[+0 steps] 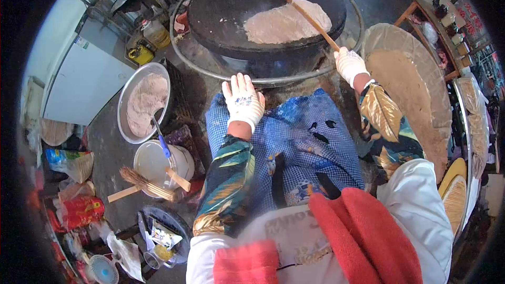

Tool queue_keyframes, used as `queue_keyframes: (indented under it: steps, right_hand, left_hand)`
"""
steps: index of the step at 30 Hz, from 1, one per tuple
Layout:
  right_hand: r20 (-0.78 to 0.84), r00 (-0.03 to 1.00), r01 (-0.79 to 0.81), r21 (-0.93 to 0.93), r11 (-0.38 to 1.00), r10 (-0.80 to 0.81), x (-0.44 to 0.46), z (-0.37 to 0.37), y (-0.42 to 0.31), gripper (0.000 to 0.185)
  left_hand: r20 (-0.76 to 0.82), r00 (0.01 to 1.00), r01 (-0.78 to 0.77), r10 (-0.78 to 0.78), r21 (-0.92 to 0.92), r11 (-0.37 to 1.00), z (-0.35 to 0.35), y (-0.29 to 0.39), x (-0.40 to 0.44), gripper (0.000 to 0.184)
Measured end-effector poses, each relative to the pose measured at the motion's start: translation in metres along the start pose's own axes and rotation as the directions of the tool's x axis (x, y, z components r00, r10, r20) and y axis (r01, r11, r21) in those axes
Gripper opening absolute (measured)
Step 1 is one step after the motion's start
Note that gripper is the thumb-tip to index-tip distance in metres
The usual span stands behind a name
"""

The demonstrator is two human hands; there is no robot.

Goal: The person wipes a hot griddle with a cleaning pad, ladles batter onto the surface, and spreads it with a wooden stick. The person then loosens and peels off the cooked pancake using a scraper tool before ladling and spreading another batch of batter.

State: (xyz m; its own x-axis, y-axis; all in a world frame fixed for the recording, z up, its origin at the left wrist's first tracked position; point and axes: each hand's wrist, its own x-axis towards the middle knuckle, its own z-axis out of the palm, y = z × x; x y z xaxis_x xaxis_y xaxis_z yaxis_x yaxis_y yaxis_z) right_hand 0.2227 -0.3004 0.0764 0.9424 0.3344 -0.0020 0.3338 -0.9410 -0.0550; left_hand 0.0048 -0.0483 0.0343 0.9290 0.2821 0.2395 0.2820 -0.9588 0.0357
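Note:
My right hand [350, 66], in a white glove, is closed round the lower end of a long wooden stick [310, 20]. The stick lies across a pale, irregular sheet of dough [279, 25] on the round black griddle [221, 0]. My left hand [244, 100], also gloved in white, holds nothing; its fingers are stretched out near the metal ring [294, 80] round the griddle. Below the hands, a blue checked cloth [315, 137] covers my lap.
At left stand a metal bowl of pinkish batter [147, 105] and a white bucket [179, 158] with a brush [147, 183] across it. A large lined basket [410, 89] is at right. A yellow container [141, 53] sits at upper left.

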Motion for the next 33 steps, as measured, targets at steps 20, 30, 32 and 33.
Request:
queue_keyframes:
  steps: [20, 30, 32, 33]
  right_hand:
    - [0.045, 0.963, 0.264, 0.020, 0.964, -0.265, -0.035, -0.019, -0.022, 0.022]
    - [-0.028, 0.998, 0.053, 0.068, 0.996, -0.052, -0.012, 0.001, 0.002, 0.018]
    - [-0.083, 0.997, 0.010, 0.097, 0.995, -0.002, 0.002, 0.006, 0.010, 0.023]
    - [-0.031, 0.999, 0.045, 0.125, 0.991, -0.041, 0.003, -0.002, 0.005, 0.024]
  left_hand:
    - [-0.132, 0.991, -0.019, 0.028, 0.068, 0.998, -0.018, -0.048, 0.016, 0.049]
    - [0.078, 0.993, -0.091, 0.083, 0.097, 0.991, 0.003, -0.053, 0.017, 0.061]
    - [0.075, 0.996, -0.061, 0.055, 0.080, 0.995, 0.016, -0.029, 0.007, 0.063]
    - [0.015, 0.998, -0.068, 0.067, 0.096, 0.993, 0.015, -0.024, 0.001, 0.064]
